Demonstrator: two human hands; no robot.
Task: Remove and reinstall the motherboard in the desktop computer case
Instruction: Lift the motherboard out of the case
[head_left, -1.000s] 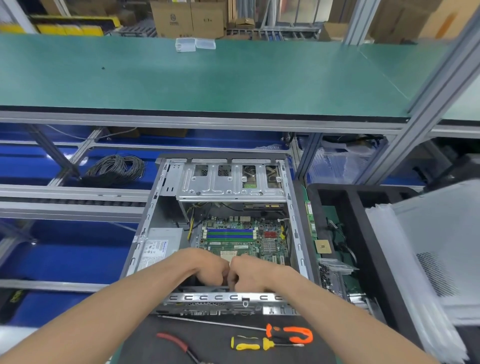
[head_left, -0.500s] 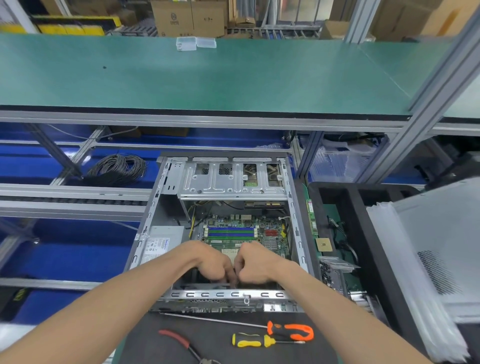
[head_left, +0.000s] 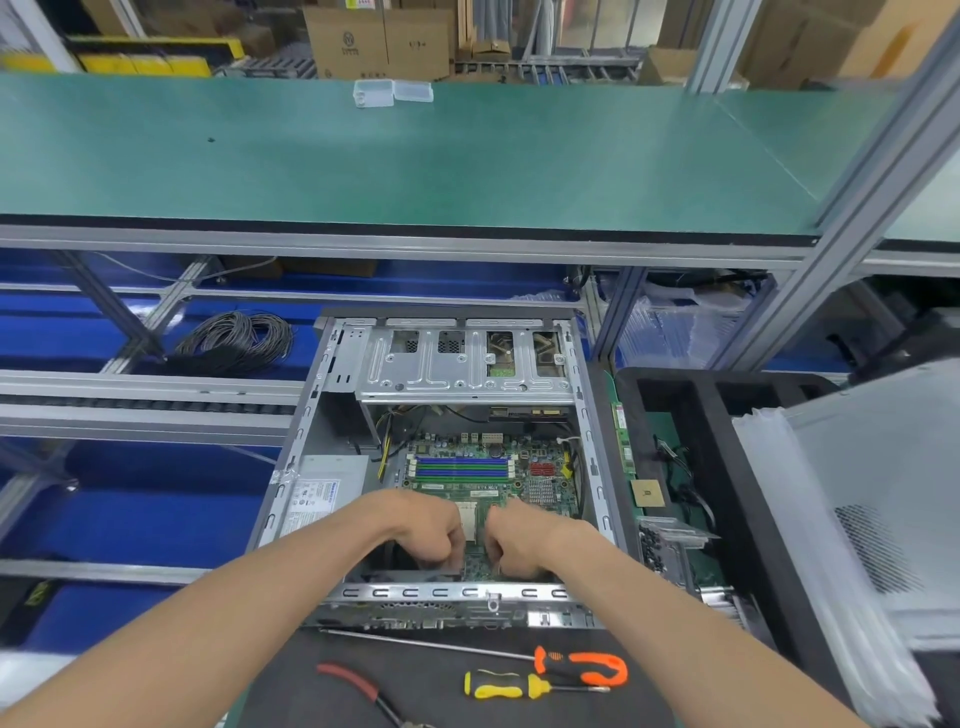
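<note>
Motherboard lettering unreadable; left hand and right hand curled, grip contents hidden.

Bright even overhead light, soft shadows, wide-angle bowing at edges, white panel at right perhaps motion-blurred

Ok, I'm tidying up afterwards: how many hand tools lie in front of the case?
3: the long orange-handled screwdriver nearest the case, the yellow-handled screwdriver just below it, and the red-handled pliers left, partly cut off by the frame.
</note>
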